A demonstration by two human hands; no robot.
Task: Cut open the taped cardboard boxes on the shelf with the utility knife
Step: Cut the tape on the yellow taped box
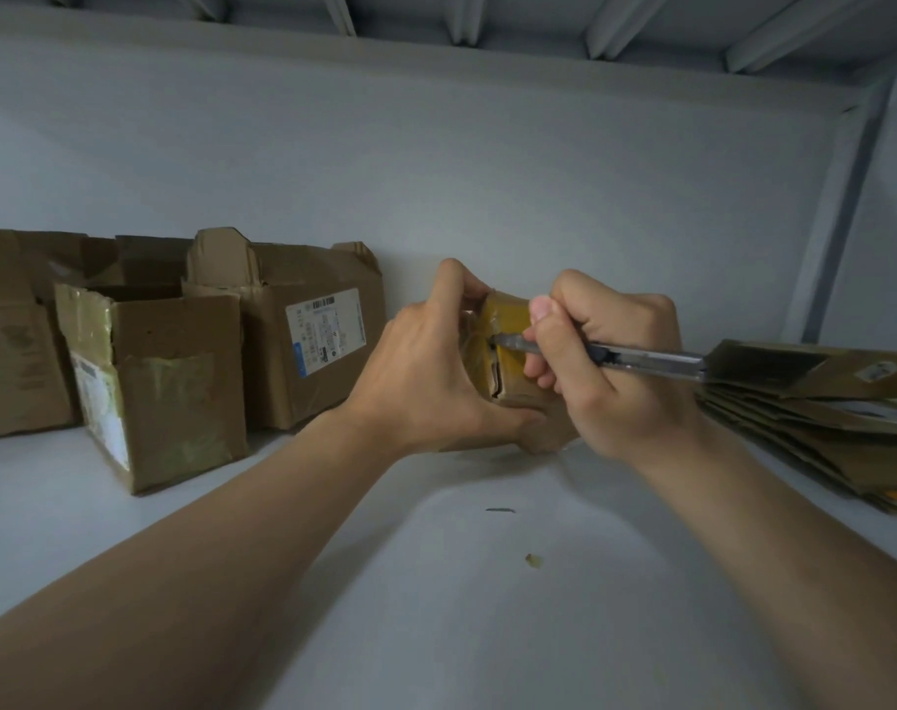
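Note:
A small cardboard box point(508, 320) wrapped in yellowish tape is held up off the white shelf point(436, 581) at the centre. My left hand point(426, 371) grips it from the left, fingers curled over its top and thumb under it. My right hand point(605, 361) grips a metal utility knife point(646, 358) like a pen. The blade tip touches the box's taped face at a dark slit. Much of the box is hidden by both hands.
Three opened cardboard boxes stand at the left: one at the edge point(16, 340), one in front point(159, 386), one with a white label point(313, 330). A stack of flattened cardboard point(815, 402) lies at the right. Small scraps point(533, 560) lie on the shelf.

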